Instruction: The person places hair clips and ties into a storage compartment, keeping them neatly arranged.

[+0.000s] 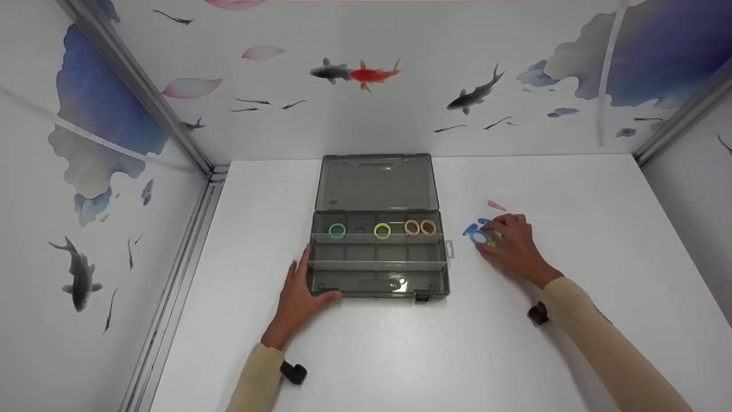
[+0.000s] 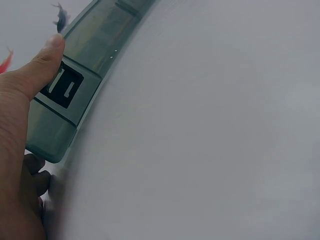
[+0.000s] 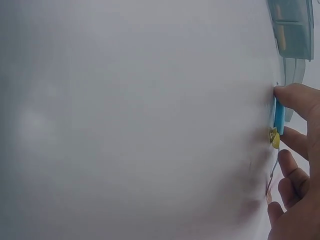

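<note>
A grey see-through compartment box (image 1: 377, 265) lies with its lid (image 1: 377, 183) folded back. My left hand (image 1: 300, 297) rests against its front left corner, thumb along the front edge and fingers by the left side. In the back row stand a green ring (image 1: 337, 231), a yellow ring (image 1: 382, 231) and two orange rings (image 1: 412, 228). To the right of the box, my right hand (image 1: 517, 246) pinches a blue ring (image 3: 279, 117) between thumb and finger, close to the tabletop. A small yellow piece (image 3: 274, 137) lies just beside that ring.
Small blue clips (image 1: 470, 229) and a pink clip (image 1: 496, 205) lie on the white table (image 1: 372, 355) near my right hand. A latch (image 1: 422, 297) juts from the box front. A wall printed with fish (image 1: 474, 96) rises behind the table.
</note>
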{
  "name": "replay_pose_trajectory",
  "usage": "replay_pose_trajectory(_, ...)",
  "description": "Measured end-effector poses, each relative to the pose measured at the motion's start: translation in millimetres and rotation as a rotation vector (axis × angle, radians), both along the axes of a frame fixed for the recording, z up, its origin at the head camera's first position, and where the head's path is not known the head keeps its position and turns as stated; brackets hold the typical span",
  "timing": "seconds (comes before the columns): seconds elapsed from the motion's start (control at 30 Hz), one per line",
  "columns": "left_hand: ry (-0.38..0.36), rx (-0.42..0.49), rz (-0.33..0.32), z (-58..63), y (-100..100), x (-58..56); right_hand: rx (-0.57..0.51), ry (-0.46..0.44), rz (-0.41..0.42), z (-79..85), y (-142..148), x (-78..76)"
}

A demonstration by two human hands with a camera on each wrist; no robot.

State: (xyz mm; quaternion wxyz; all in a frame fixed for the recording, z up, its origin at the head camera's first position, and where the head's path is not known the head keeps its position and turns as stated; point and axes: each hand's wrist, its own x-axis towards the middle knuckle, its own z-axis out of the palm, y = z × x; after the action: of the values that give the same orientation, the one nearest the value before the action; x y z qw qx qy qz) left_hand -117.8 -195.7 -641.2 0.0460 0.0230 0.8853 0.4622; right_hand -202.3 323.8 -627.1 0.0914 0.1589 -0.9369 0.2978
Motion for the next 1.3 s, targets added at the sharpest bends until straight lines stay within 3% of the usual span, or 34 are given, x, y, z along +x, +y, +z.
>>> replay_pose_trajectory(0.3, 0.014, 0.012, 0.007, -0.3, -1, 0.6, -0.013, 0.037, 0.014, 7.2, -3, -6.5)
replay_pose_trajectory(0.63, 0.019, -0.001, -0.001, 0.9, 0, 0.1, -0.044, 0.025, 0.057, 32.3, -16, -17.0)
replay_pose_trajectory(1.3, 0.023, -0.003, -0.003, 0.0, 0, 0.5, -0.057, 0.021, 0.185, 59.6, -67, -34.7)
